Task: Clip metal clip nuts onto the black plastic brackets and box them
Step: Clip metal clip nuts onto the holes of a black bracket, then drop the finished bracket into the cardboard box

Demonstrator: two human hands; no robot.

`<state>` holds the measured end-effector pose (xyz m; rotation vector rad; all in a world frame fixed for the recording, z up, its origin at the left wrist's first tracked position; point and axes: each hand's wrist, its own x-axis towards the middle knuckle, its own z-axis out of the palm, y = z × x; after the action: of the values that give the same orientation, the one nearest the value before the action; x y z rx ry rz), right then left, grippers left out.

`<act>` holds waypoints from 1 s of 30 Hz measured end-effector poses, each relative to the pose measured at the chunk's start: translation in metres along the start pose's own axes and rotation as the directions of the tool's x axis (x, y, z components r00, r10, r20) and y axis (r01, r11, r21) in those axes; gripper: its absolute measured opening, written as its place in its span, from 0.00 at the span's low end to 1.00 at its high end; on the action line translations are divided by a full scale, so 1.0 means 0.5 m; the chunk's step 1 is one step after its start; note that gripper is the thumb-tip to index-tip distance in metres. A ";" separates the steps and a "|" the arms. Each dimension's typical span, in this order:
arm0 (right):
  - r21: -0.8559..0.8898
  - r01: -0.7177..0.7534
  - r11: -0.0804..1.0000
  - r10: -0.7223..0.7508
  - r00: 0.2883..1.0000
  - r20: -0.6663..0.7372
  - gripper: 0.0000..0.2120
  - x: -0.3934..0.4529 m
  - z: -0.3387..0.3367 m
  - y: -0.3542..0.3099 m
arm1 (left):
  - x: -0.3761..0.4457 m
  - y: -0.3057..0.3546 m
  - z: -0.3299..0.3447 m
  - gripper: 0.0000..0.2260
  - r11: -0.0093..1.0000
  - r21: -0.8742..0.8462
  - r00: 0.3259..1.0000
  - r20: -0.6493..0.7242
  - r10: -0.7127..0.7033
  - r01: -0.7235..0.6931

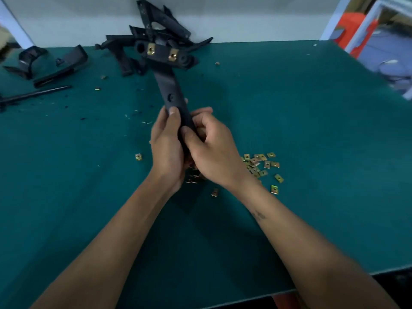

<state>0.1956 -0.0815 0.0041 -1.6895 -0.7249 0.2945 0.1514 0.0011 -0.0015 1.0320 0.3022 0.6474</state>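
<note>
A long black plastic bracket (pixel 168 85) is held above the green table (pixel 312 130), its wide head pointing away from me. Two brass-coloured clip nuts (pixel 151 49) sit clipped on that head, side by side. My left hand (pixel 166 146) grips the bracket's near end from the left, thumb on top. My right hand (pixel 214 150) wraps the same end from the right; what its fingers press there is hidden. A loose heap of clip nuts (pixel 262 166) lies on the table just right of my right wrist, and a few more lie under my hands.
A pile of black brackets (pixel 156 30) leans against the white wall at the back. More black parts (pixel 55 63) lie at the far left, with stray nuts (pixel 138 157) and black crumbs scattered about. The table's front edge (pixel 245 297) runs near me.
</note>
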 end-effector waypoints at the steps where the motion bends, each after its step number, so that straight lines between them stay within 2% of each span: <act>1: 0.006 -0.031 0.999 0.031 0.999 -0.042 0.07 0.002 -0.011 -0.002 | -0.008 -0.010 0.017 0.11 1.000 0.020 1.000 0.010 -0.015 0.015; 4: 0.057 -0.056 0.997 0.065 0.982 -0.174 0.10 -0.016 -0.060 -0.004 | -0.030 -0.028 0.084 0.13 0.998 0.017 0.997 0.050 -0.064 0.063; 7: 0.207 -0.018 0.978 0.089 0.938 -0.335 0.10 -0.082 -0.133 0.003 | -0.073 -0.051 0.171 0.12 0.994 0.049 0.976 0.189 -0.106 0.098; 10: 0.334 0.074 0.940 0.145 0.798 -0.585 0.07 -0.190 -0.240 0.017 | -0.160 -0.100 0.279 0.11 0.972 0.219 0.910 0.382 -0.161 0.080; 12: 0.356 0.102 0.929 0.200 0.670 -0.715 0.06 -0.291 -0.314 0.033 | -0.238 -0.151 0.348 0.09 0.927 0.374 0.818 0.522 -0.241 0.034; 14: 0.369 0.090 0.925 0.271 0.524 -0.807 0.14 -0.403 -0.378 0.049 | -0.330 -0.206 0.411 0.08 0.877 0.480 0.708 0.616 -0.346 0.011; 15: 0.373 0.069 0.925 0.303 0.457 -0.836 0.15 -0.459 -0.404 0.053 | -0.380 -0.230 0.440 0.08 0.860 0.510 0.653 0.645 -0.397 0.020; 17: 0.420 0.000 0.907 0.392 0.358 -0.847 0.09 -0.563 -0.442 0.068 | -0.471 -0.272 0.486 0.10 0.813 0.579 0.541 0.665 -0.515 0.062; 20: 0.506 -0.017 0.862 0.497 0.220 -0.839 0.11 -0.690 -0.473 0.118 | -0.569 -0.335 0.519 0.12 0.718 0.686 0.358 0.644 -0.676 0.121; 23: 0.639 0.067 0.766 0.625 0.155 -0.765 0.16 -0.759 -0.461 0.157 | -0.628 -0.397 0.508 0.11 0.619 0.772 0.284 0.566 -0.774 0.147; 24: 0.671 0.046 0.740 0.661 0.132 -0.738 0.16 -0.778 -0.455 0.172 | -0.642 -0.417 0.496 0.11 0.579 0.805 0.253 0.538 -0.804 0.132; 27: 0.779 0.043 0.626 0.780 0.005 -0.626 0.15 -0.826 -0.419 0.221 | -0.660 -0.467 0.448 0.12 0.473 0.876 0.142 0.457 -0.878 0.100; 28: 0.792 0.095 0.604 0.796 -0.027 -0.604 0.15 -0.845 -0.402 0.251 | -0.655 -0.478 0.432 0.14 0.454 0.886 0.121 0.443 -0.888 0.093; 30: 0.795 0.084 0.601 0.797 -0.128 -0.590 0.16 -0.874 -0.375 0.306 | -0.633 -0.485 0.410 0.20 0.456 0.884 0.096 0.448 -0.889 0.103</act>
<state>0.0089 -0.5088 -0.1756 -0.8972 1.0799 -0.3049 0.0983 -0.4250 -0.1309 1.6932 -0.1519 -1.0176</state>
